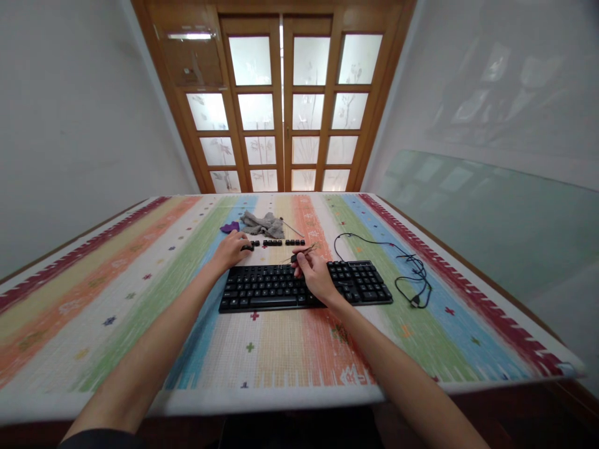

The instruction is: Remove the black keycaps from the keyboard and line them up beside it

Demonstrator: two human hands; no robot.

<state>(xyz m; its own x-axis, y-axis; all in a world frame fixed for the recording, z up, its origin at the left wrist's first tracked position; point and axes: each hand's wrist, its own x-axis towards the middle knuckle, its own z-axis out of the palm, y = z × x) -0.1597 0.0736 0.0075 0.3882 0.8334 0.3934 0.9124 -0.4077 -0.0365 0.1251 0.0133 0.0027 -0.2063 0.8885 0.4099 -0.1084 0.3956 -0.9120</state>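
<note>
A black keyboard (266,290) lies on the striped tablecloth, its top row without visible keycaps on the left part. Behind it, several loose black keycaps (272,242) stand in a line. At the left end of that line is my left hand (231,252), its thumb and fingers closed round a black keycap (248,247). Over the keyboard's upper middle hovers my right hand (314,274). Its fingers grip a small tool with a black handle and thin wires, which looks like a wire keycap puller (294,257). The fingers partly hide it.
A grey cloth (262,224) and a purple cloth (230,227) lie behind the keycaps, beside a thin stick (292,227). The keyboard's black cable (412,268) coils to the right. Walls flank the table, and wooden glazed doors (282,112) stand beyond it.
</note>
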